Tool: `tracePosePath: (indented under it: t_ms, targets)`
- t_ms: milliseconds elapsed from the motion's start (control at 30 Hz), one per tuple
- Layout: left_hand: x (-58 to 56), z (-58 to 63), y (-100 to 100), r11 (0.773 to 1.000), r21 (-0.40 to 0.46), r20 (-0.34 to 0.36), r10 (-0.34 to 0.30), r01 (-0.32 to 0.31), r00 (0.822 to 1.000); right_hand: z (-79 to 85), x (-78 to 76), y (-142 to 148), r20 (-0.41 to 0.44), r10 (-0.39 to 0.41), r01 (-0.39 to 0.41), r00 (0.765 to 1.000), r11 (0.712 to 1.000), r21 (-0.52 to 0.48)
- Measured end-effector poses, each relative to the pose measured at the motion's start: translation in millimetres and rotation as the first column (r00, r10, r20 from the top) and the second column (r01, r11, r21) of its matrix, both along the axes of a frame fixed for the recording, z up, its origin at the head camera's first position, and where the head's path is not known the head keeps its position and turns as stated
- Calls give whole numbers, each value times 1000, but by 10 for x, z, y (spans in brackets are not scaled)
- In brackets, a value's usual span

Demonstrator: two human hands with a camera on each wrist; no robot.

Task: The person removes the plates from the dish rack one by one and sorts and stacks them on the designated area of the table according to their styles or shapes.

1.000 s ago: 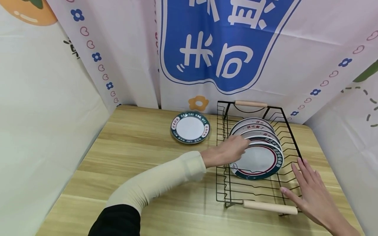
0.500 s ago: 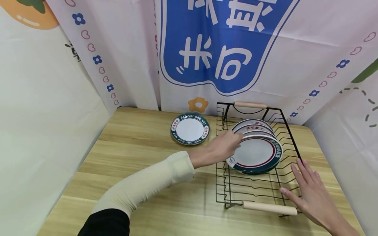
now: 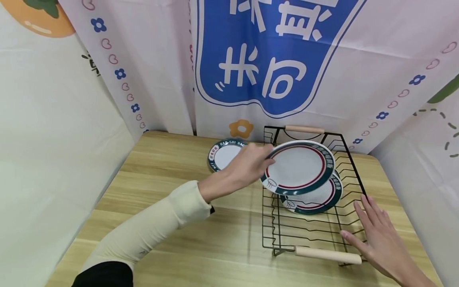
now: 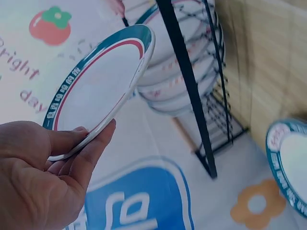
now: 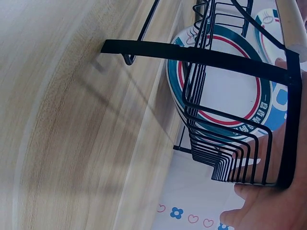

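Note:
My left hand [image 3: 251, 163] pinches the rim of a white plate [image 3: 297, 167] with a dark green and red border, thumb on its face and fingers beneath. This plate is tilted above the black wire dish rack [image 3: 301, 227]. Below it, another green-rimmed plate [image 3: 317, 199] leans in the rack; in the left wrist view several more plates [image 4: 177, 79] stand behind the rack's bars. My right hand [image 3: 381, 237] rests with spread, fairly straight fingers at the rack's right side, near its front wooden handle [image 3: 328, 255].
A small plate [image 3: 224, 153] with a green lettered rim lies flat on the wooden table [image 3: 172, 171] left of the rack, partly hidden by my left hand. A printed cloth [image 3: 161, 79] hangs behind the table.
My left hand has lifted the front plate up out of the rack and drawn it back and left. A similar plate is uncovered beneath it. My right hand stays where it was.

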State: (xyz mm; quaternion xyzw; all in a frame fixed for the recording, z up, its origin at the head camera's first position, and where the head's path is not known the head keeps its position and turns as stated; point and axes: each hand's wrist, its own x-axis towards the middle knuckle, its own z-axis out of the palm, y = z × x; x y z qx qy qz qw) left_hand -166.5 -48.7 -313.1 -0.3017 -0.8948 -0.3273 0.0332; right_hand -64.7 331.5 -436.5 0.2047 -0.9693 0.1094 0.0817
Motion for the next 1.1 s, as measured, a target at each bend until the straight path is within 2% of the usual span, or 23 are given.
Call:
tracePosePath:
  t_ms: [133, 233, 367, 533, 633, 767, 833, 1000, 1100]
  targets:
    - [-44, 73, -216, 994, 57, 31, 88, -90, 996, -3, 41, 39, -2, -9, 9, 1000, 1000, -2]
    - [-118, 111, -399, 982, 94, 58, 161, -166, 985, -9, 48, 53, -4, -10, 10, 1000, 1000, -6]
    - [-246, 144, -674, 960, 104, 89, 253, -262, 963, -14, 46, 53, -8, -7, 7, 1000, 1000, -7]
    - [-371, 124, -1096, 926, 99, 116, 353, -364, 929, 1, 41, 46, -9, -15, 15, 1000, 1000, -2]
    - [-419, 81, -1382, 898, 92, 142, 416, -430, 898, 3, 30, 34, -11, -16, 16, 1000, 1000, 1]
    - [-477, -9, -1763, 852, 40, 172, 509, -522, 844, 6, 5, 13, -13, -10, 10, 1000, 1000, 6]
    - [-498, -67, -1942, 834, 15, 179, 541, -552, 822, 11, -6, 9, -14, -7, 7, 1000, 1000, 9]
    - [-544, -262, -2321, 804, -18, 196, 586, -594, 787, 19, -12, 9, -21, -8, 8, 1000, 1000, 6]
    - [-589, -398, -2511, 796, -38, 252, 592, -604, 765, 7, 3, 4, -10, -12, 12, 1000, 1000, 0]
